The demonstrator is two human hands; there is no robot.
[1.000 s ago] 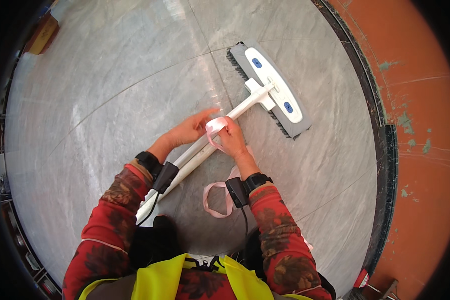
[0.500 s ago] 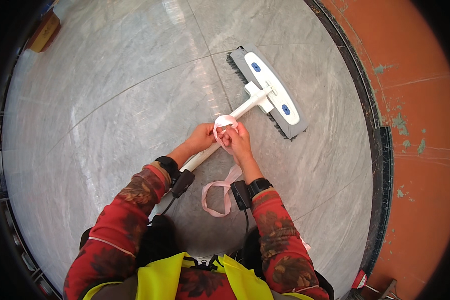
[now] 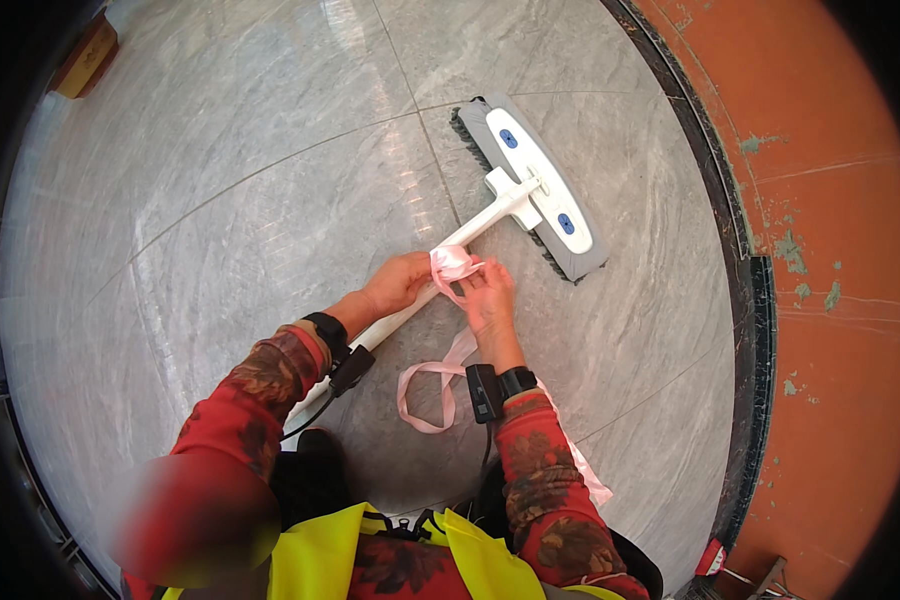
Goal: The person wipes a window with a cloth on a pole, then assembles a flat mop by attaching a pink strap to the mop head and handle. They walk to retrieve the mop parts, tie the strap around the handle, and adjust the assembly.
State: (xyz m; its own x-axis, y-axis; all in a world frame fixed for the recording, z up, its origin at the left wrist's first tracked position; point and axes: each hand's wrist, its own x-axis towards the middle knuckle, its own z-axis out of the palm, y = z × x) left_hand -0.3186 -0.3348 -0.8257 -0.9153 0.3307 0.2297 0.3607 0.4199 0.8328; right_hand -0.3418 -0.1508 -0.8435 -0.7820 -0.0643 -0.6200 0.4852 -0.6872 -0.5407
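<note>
A pink ribbon (image 3: 452, 263) is wound around the white pole (image 3: 390, 325) of a flat mop, bunched into a loop at the middle of the pole. My left hand (image 3: 400, 281) pinches the ribbon's left side against the pole. On the other side, my right hand (image 3: 490, 296) holds the ribbon between thumb and fingers, its fingertips partly hidden by the folds. The mop head (image 3: 533, 188), grey with a white plate and two blue ovals, lies beyond my hands to the right. Below my right hand, the ribbon's loose tail (image 3: 440, 385) curls on the floor.
Grey marbled tiles (image 3: 250, 230) make up the floor. A black border strip (image 3: 760, 340) runs along the right, beside a scuffed orange-red surface (image 3: 850, 200). At the far left stands a brown container (image 3: 85, 55). More pink ribbon (image 3: 590, 475) trails past my right forearm.
The open ring of ribbon at the pole has drawn in to a smaller, flatter bunch. My right hand has shifted slightly right and down, and more ribbon shows beside my right forearm.
</note>
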